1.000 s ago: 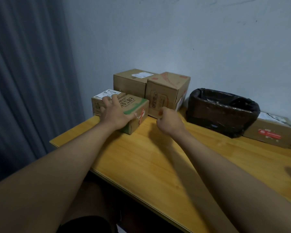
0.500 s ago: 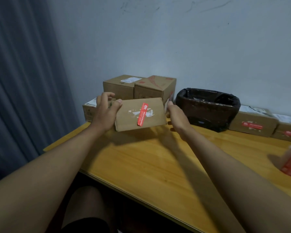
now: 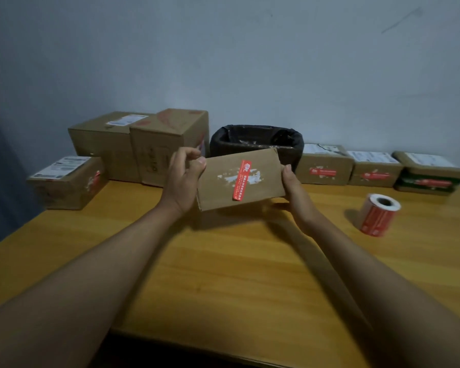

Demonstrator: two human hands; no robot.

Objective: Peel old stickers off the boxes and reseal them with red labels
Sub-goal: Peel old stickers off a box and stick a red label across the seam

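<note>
Pale grey plaster wall backs a honey-coloured wooden table [image 3: 223, 274] with visible plank grain. Above its middle I hold a small brown cardboard box [image 3: 241, 180], lifted clear of the wood and tilted so a flat face turns toward me. A narrow red sticker [image 3: 241, 180] runs slantwise down that face, over ragged white patches of torn paper. My left hand [image 3: 182, 181] grips the box's left end, thumb on the near face and fingers curled at the top corner. My right hand [image 3: 294, 183] grips the right end, thumb on the edge, the rest of the fingers hidden behind the card.

Just behind the box sits a bin lined with a crinkled black bag [image 3: 256, 140]. To its left stand two taller cartons [image 3: 141, 147] side by side, and nearer me a low carton [image 3: 67, 181] with a white printed label on top. To the bin's right I see a row of three low boxes [image 3: 375, 168] against the wall, each with a red strip on its front. A roll of red labels [image 3: 379, 215] lies on the table at the right, well apart from my hands.
</note>
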